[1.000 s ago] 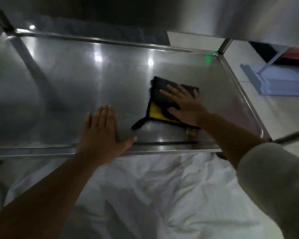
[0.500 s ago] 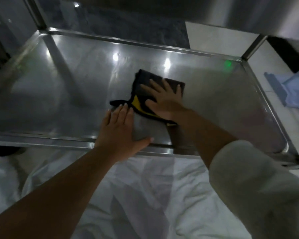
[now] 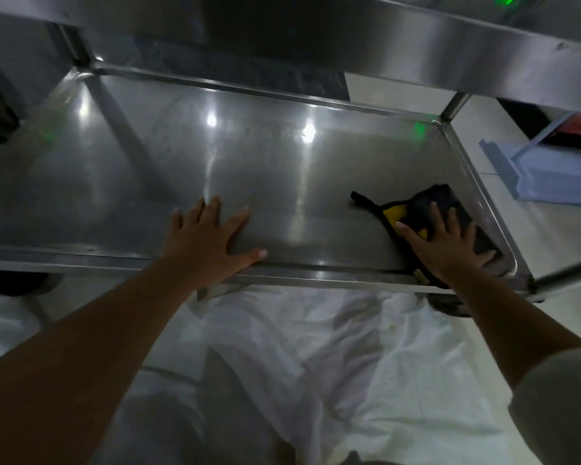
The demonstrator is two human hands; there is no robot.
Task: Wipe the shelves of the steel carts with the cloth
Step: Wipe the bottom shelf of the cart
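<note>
A steel cart shelf (image 3: 215, 162) with a raised rim fills the middle of the head view. A dark cloth with a yellow patch (image 3: 426, 209) lies in the shelf's near right corner. My right hand (image 3: 446, 243) presses flat on the cloth with fingers spread. My left hand (image 3: 212, 236) rests flat on the bare shelf by the near rim, fingers straight, thumb out to the right. The near part of the cloth is hidden under my right hand.
The cart's upper shelf (image 3: 416, 35) overhangs at the top. An upright post (image 3: 453, 105) stands at the far right corner, a steel bar (image 3: 571, 273) at the near right. White fabric (image 3: 316, 347) lies below the near rim. A pale blue object (image 3: 550, 182) sits on the floor to the right.
My right hand has slid the cloth from the shelf's middle to the near right corner. My left hand has stayed flat near the front rim.
</note>
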